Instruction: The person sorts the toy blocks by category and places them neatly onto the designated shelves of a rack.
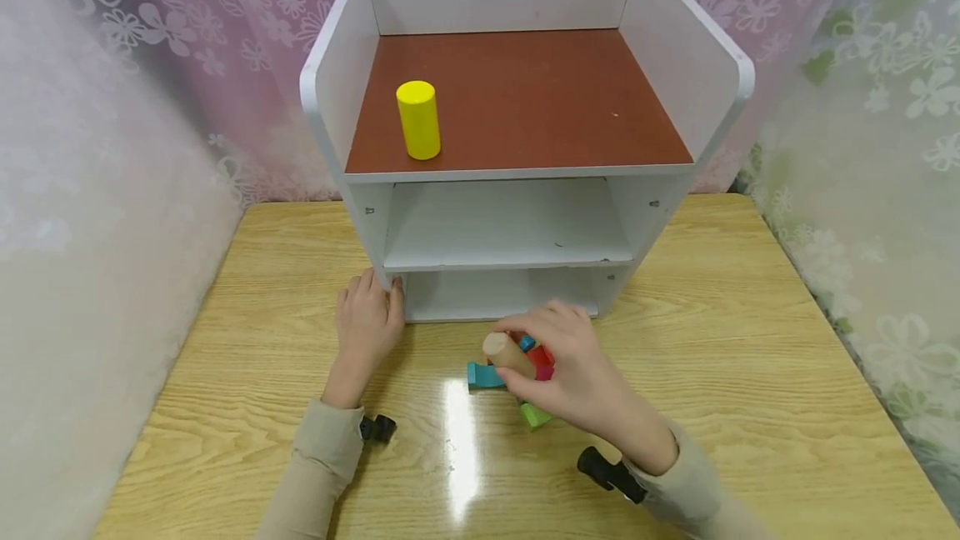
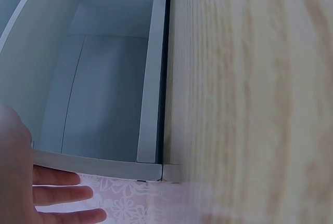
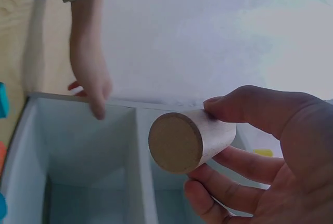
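Observation:
In the head view my right hand (image 1: pixel 573 369) pinches a plain wooden cylinder (image 1: pixel 507 354) above the table, in front of the shelf. The right wrist view shows the cylinder (image 3: pixel 179 140) tilted, its flat round end facing the camera, thumb on one side and fingers on the other. My left hand (image 1: pixel 367 317) grips the lower left side panel of the white shelf unit (image 1: pixel 498 294), thumb at the front edge and fingers along the outside. Below the right hand lie several coloured blocks, among them a teal block (image 1: pixel 484 375) and a green block (image 1: pixel 535 416), partly hidden by that hand.
A yellow cylinder (image 1: pixel 420 122) stands upright at the front left of the brown top board (image 1: pixel 525 98). Raised sides edge that top. Two white compartments open below it. The shelf stands on a wooden table (image 1: pixel 750 357), with floral cloth behind and at the sides.

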Demonstrator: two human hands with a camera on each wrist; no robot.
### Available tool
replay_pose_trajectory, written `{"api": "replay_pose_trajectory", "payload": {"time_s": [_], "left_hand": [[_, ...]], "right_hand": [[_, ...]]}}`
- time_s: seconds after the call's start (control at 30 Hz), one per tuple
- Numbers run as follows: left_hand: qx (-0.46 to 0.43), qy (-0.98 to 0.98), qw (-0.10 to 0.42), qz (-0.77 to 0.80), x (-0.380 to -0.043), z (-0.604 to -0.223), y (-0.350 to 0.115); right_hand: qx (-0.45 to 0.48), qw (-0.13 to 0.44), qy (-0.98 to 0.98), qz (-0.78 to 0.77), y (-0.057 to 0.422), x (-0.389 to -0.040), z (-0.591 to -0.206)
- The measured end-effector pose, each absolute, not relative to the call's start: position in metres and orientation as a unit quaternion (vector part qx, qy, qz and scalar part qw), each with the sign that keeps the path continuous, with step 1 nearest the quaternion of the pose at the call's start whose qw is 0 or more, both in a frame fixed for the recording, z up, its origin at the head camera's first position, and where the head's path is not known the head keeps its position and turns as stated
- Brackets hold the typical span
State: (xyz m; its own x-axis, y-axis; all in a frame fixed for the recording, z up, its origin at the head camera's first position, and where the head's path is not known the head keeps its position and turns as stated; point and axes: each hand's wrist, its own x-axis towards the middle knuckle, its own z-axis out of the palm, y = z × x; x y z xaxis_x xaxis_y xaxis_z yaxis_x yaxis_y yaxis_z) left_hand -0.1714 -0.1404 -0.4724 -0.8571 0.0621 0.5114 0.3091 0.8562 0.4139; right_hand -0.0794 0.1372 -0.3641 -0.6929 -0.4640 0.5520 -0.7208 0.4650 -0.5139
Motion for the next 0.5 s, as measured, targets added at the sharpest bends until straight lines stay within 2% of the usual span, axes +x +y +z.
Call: {"api": "replay_pose_trajectory", "payload": {"time_s": [0.5], "left_hand": [[-0.101, -0.928, 0.255, -0.253, -0.173, -0.473, -0.140]], "right_hand": [[0.375, 0.215, -0.813, 0.390, 0.149, -0.085, -0.308]]}}
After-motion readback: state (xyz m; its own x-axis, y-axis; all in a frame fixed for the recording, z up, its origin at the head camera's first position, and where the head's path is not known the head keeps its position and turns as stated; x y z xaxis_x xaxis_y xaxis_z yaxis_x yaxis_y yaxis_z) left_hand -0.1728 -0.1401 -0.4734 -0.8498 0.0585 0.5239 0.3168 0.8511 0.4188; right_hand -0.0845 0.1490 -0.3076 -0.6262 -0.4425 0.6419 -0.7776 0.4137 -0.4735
